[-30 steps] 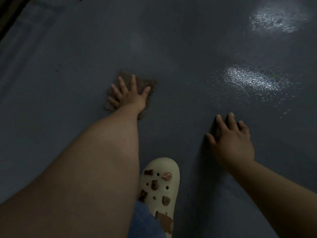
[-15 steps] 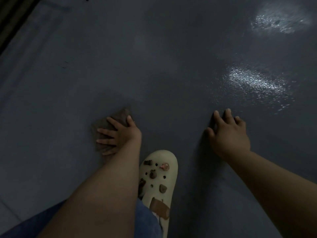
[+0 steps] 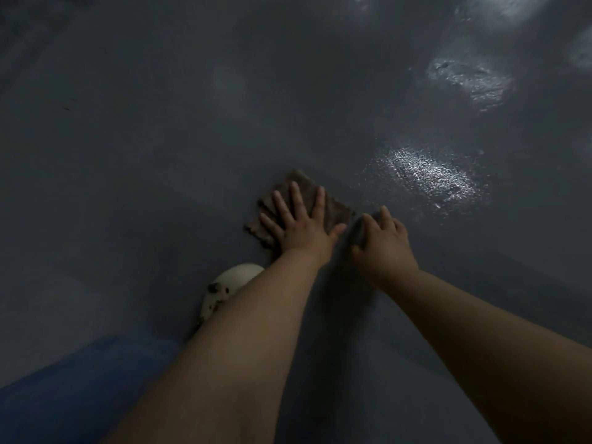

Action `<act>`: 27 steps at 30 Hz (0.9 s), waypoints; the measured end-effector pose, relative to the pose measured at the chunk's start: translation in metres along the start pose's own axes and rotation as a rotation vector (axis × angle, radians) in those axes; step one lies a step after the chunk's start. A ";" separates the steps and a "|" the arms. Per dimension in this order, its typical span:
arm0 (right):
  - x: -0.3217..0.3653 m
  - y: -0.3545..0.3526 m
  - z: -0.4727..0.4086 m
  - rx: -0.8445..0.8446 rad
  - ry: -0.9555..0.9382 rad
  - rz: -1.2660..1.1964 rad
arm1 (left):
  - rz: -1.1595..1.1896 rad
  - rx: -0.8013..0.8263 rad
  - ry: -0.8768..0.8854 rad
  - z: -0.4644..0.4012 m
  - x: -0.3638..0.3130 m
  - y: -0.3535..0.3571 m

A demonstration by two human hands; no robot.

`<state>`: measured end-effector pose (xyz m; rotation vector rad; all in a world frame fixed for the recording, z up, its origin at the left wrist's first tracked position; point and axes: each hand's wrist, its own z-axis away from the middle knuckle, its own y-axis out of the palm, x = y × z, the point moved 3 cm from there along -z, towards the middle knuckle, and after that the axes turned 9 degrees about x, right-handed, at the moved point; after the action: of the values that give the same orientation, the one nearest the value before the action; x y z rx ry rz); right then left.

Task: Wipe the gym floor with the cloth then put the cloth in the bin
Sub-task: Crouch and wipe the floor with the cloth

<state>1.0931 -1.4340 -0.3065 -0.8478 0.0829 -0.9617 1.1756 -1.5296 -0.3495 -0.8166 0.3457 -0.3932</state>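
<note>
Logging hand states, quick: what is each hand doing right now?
Left hand: open, fingers spread, pressing the cloth flat.
Right hand: open, resting on the floor, holding nothing.

Both my bare forearms reach forward and down. My left hand [image 3: 299,224] lies flat, palm down, fingers straight and spread. My right hand [image 3: 382,241] sits just beside it, fingers loosely bent.

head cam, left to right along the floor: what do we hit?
Blue trouser leg → white clog → brown cloth under the left hand → right hand → bright glare patch on the grey floor.
</note>
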 end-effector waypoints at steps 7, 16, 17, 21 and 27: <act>0.000 0.014 0.036 0.043 -0.002 -0.002 | -0.140 0.116 0.081 0.023 0.020 -0.023; 0.005 -0.019 0.135 0.008 -0.013 0.034 | 0.178 0.083 0.067 0.128 0.020 -0.047; 0.005 -0.024 0.147 -0.027 -0.003 0.030 | 0.203 0.070 0.076 0.140 0.017 -0.053; 0.009 -0.040 0.188 -0.160 0.025 -0.008 | 0.154 0.028 0.114 0.181 0.005 -0.080; 0.010 -0.046 0.220 -0.218 -0.004 -0.064 | 0.104 -0.038 0.124 0.219 -0.012 -0.096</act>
<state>1.1592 -1.3228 -0.1223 -1.0579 0.1599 -1.0234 1.2422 -1.4453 -0.1356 -0.8096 0.5100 -0.3419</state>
